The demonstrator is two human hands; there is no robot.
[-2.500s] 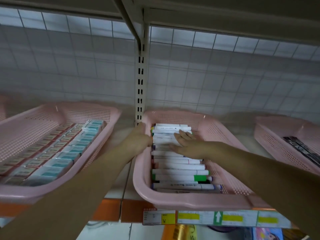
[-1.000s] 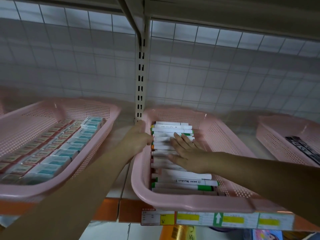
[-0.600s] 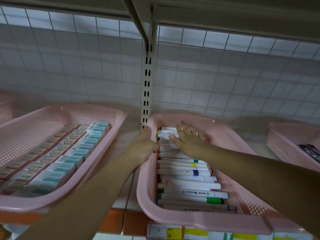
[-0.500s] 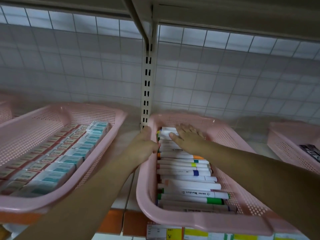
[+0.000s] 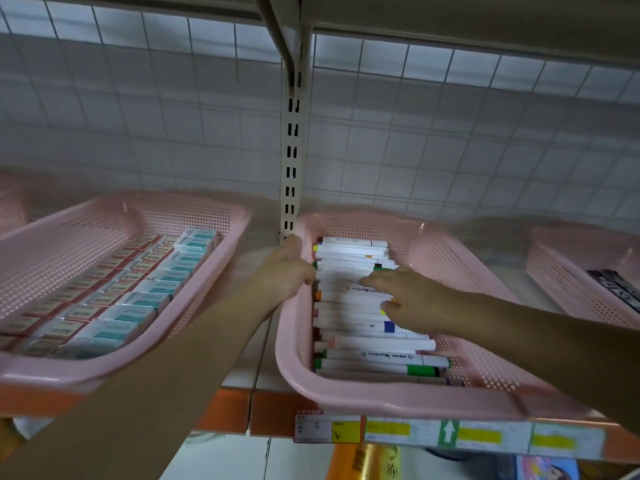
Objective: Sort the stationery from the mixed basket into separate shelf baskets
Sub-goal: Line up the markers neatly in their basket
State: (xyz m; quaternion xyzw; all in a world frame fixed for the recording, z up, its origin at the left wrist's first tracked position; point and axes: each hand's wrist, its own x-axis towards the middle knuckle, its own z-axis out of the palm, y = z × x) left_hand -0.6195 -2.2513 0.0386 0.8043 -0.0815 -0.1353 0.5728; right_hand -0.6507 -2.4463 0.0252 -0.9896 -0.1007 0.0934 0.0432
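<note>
Your left hand (image 5: 282, 271) grips the left rim of the pink marker basket (image 5: 398, 396), fingers curled over the edge. Your right hand (image 5: 415, 299) lies open, fingers extended, palm down on the markers (image 5: 353, 252) stacked crosswise inside that basket. Markers show both beyond its fingertips and nearer you than its wrist. Left of your left hand sits a second pink basket (image 5: 86, 368) filled with rows of small boxes (image 5: 138, 299). Right of your right forearm stands a third pink basket (image 5: 568, 289).
</note>
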